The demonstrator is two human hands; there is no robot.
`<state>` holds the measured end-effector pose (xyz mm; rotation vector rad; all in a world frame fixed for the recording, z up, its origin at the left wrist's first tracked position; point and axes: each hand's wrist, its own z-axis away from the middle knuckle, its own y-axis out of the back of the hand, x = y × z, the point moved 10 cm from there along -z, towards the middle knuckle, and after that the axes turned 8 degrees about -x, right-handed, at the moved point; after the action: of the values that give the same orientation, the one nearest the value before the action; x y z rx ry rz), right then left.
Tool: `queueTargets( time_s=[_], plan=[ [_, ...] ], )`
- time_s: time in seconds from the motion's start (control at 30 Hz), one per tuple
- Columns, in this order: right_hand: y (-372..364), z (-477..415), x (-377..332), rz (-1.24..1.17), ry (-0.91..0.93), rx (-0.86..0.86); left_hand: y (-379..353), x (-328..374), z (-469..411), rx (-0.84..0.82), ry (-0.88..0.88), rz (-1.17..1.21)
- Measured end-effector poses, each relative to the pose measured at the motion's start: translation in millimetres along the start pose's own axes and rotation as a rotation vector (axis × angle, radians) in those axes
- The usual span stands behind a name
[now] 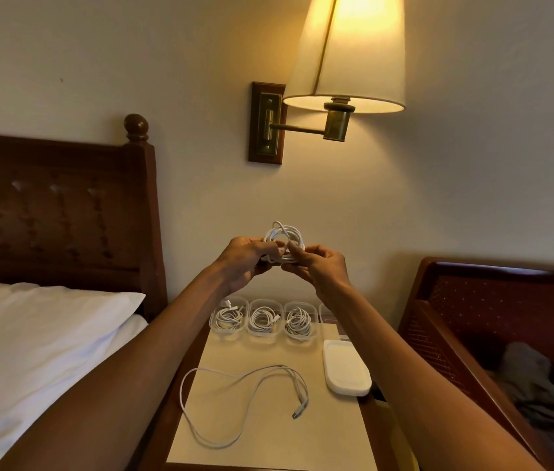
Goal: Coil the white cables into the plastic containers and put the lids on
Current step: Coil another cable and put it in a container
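Raised in front of the wall, my left hand (246,258) and my right hand (319,266) both grip a coiled white cable (284,241) between them. Below, on the nightstand (269,440), three clear plastic containers (228,319) (263,321) (299,322) stand in a row, each with a coiled white cable inside and no lid on. A further container (325,312) shows at the row's right end, mostly hidden by my right forearm. A loose white cable (245,399) lies uncoiled on the nightstand's front half. A stack of white lids (347,367) rests at the right.
A bed with a white pillow (41,338) and dark wooden headboard (58,212) is at the left. A lit wall lamp (347,52) hangs above. A dark wooden chair (493,317) with grey cloth on it stands to the right of the nightstand.
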<state>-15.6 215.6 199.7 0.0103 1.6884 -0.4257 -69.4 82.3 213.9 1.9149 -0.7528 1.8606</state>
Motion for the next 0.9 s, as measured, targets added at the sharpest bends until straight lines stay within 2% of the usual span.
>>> queueTargets(
  time_s=[0.2, 0.4, 0.6, 0.73, 0.9],
  plan=[
    [-2, 5, -7, 0.022, 0.077, -0.124, 8, -7, -1, 0.050, 0.077, 0.081],
    [-1, 7, -12, 0.185, 0.153, -0.135, 5, -7, -1, 0.046, 0.044, 0.076],
    [2, 4, -25, 0.367, 0.256, -0.061, -1, -1, 0, 0.035, 0.048, -0.048],
    [5, -2, -21, 0.377, 0.225, -0.050, -5, -1, 0, 0.015, 0.069, -0.049],
    [6, -9, -10, 0.307, 0.151, -0.060, -7, -2, 0, 0.034, 0.036, 0.069]
  ],
)
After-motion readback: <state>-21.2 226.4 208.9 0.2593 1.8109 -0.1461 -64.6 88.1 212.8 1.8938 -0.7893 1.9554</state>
